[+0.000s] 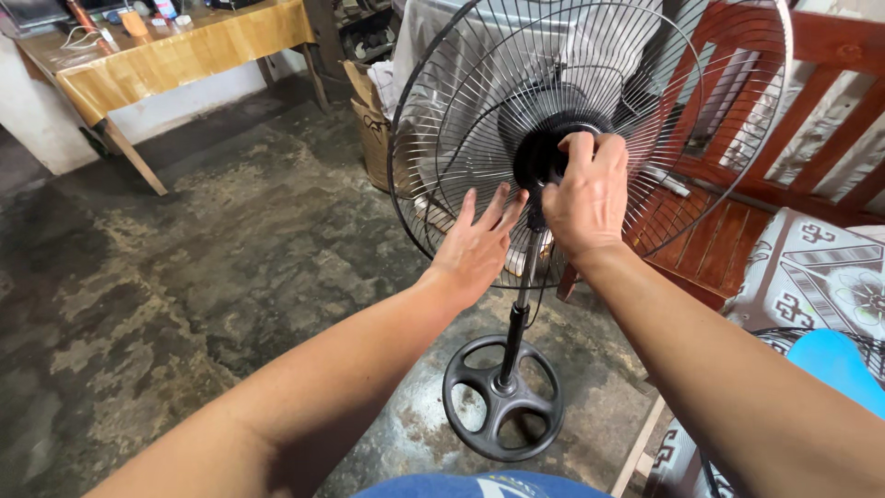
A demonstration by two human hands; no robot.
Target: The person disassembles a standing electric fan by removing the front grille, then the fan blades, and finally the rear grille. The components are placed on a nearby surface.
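Observation:
A black pedestal fan stands in front of me, with a round wire rear guard, a dark motor hub, a thin pole and a round spoked base on the floor. No blades show on the hub. My right hand is closed around the front of the hub. My left hand is flat with fingers spread, resting against the lower part of the wire guard just left of the pole.
A red wooden bench stands behind the fan, with a patterned cushion at right. A light blue fan blade lies at the lower right. A cardboard box sits behind the guard. A wooden table stands far left on the stained concrete floor.

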